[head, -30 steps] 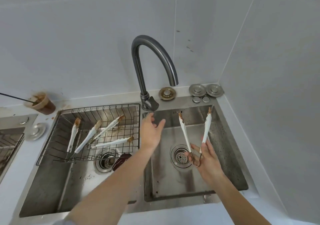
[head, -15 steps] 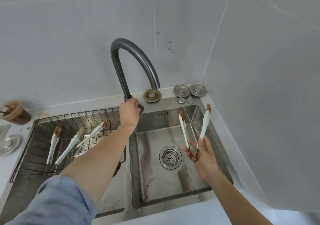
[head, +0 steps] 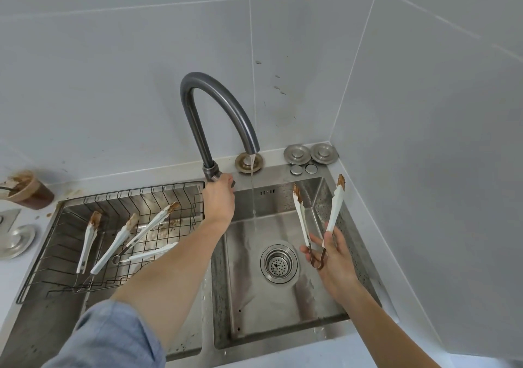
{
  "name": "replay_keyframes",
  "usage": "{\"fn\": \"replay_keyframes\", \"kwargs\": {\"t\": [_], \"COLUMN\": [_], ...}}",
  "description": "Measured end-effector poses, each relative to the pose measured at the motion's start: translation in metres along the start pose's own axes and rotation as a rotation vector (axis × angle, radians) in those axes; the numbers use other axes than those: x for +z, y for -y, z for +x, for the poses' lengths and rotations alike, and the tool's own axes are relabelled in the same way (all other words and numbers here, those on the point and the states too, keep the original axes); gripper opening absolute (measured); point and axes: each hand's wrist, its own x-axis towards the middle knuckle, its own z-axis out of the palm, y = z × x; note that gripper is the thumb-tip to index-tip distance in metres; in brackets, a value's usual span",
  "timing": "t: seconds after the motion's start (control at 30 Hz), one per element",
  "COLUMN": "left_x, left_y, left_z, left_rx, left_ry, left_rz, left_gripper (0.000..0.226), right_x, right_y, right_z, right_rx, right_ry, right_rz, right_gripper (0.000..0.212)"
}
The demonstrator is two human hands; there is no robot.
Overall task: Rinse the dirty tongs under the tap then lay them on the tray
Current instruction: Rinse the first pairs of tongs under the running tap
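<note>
With left hand (head: 219,203) curled round the tap (head: 197,130) base, sweep the tongs (head: 301,220), pinched at the hinge by right hand (head: 336,265) fingers (head: 328,239), dirty tips beyond the fingertips, leftward into the stream (head: 252,198).

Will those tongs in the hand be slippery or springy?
Probably springy: the tongs stand spread in a V from their joined end. Likely light, since the right hand holds them up by that end. The brown-smeared tips may be slippery.
</note>
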Motion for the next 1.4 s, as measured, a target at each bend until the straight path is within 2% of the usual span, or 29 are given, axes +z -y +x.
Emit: {"fn": "replay_keyframes", "kwargs": {"t": [0.4, 0.47, 0.53, 0.57, 0.6, 0.67, 0.77, 0.83, 0.97, 1.1, 1.23, 1.4], "left_x": [-0.001, 0.0, 0.007, 0.014, 0.023, 0.041, 0.056, 0.058, 0.059, 0.059, 0.062, 0.059], "left_y": [0.0, -0.003, -0.004, -0.004, -0.003, -0.006, -0.027, -0.04, -0.041, -0.035, -0.029, -0.024], "left_z": [-0.001, -0.014, -0.037, -0.052, -0.068, -0.097, -0.115, -0.11, -0.086, -0.066, -0.053, -0.038], "left_rx": [0.01, -0.052, -0.207, -0.309, -0.405, -0.516, -0.598, -0.629, -0.597, -0.533, -0.578, -0.501], "left_ry": [-0.033, -0.119, -0.214, -0.208, -0.15, 0.08, 0.427, 0.555, 0.519, 0.454, 0.415, 0.449], "left_rz": [-0.084, -0.188, -0.33, -0.389, -0.428, -0.502, -0.788, -0.957, -0.727, -0.671, -0.627, -0.242], "left_gripper": [0.021, 0.022, 0.022, 0.022, 0.024, 0.027, 0.024, 0.023, 0.028, 0.029, 0.03, 0.056], "right_x": [0.0, 0.004, 0.008, 0.011, 0.013, 0.02, 0.031, 0.039, 0.055, 0.07, 0.082, 0.096], "right_y": [0.0, 0.0, -0.001, -0.002, -0.003, -0.005, -0.018, -0.029, -0.042, -0.043, -0.043, -0.042], "right_z": [-0.001, -0.002, -0.003, -0.003, -0.004, -0.007, -0.011, -0.012, -0.007, -0.004, -0.001, -0.014], "right_rx": [0.0, -0.006, -0.014, -0.015, -0.01, -0.002, -0.011, -0.023, -0.051, -0.068, -0.016, -0.063], "right_ry": [-0.016, -0.011, -0.01, -0.011, -0.012, -0.015, 0.001, 0.014, 0.004, 0.014, -0.01, 0.058], "right_rz": [0.014, 0.014, -0.005, -0.01, -0.011, -0.013, -0.082, -0.144, -0.219, -0.293, -0.381, -0.44], "right_gripper": [0.034, 0.033, 0.031, 0.031, 0.031, 0.027, 0.019, 0.026, 0.027, 0.029, 0.037, 0.021]}}
